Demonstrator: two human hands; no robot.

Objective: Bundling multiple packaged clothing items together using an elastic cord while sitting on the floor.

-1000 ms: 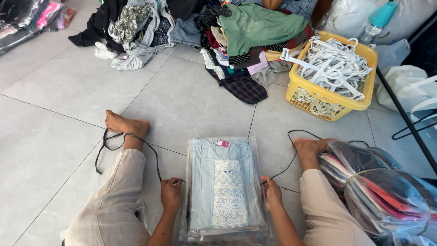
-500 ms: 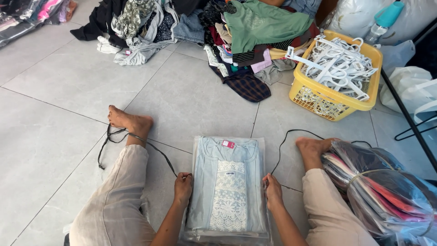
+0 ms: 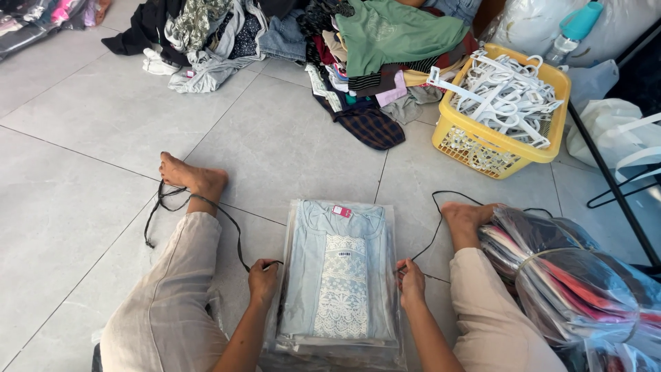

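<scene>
Both hands, left hand [image 3: 262, 280] and right hand [image 3: 411, 281], fingers still pinching the black cord [image 3: 231, 227], have barely shifted beside the bagged clothes stack [image 3: 339, 279].

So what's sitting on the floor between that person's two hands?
In the head view, a stack of clear-bagged garments, pale blue top uppermost, fills the stretch between the left hand and the right hand; each hand grips a black cord.

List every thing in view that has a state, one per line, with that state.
left hand: closed on the black cord, at the stack's left edge
right hand: closed on the cord, at the stack's right edge
black cord: slack, trailing past both feet
stack of bagged garments: flat on the floor, untied
bundle of bagged clothes: tied round with a band
yellow basket: heaped with white hangers
loose clothes: unfolded, piled
</scene>
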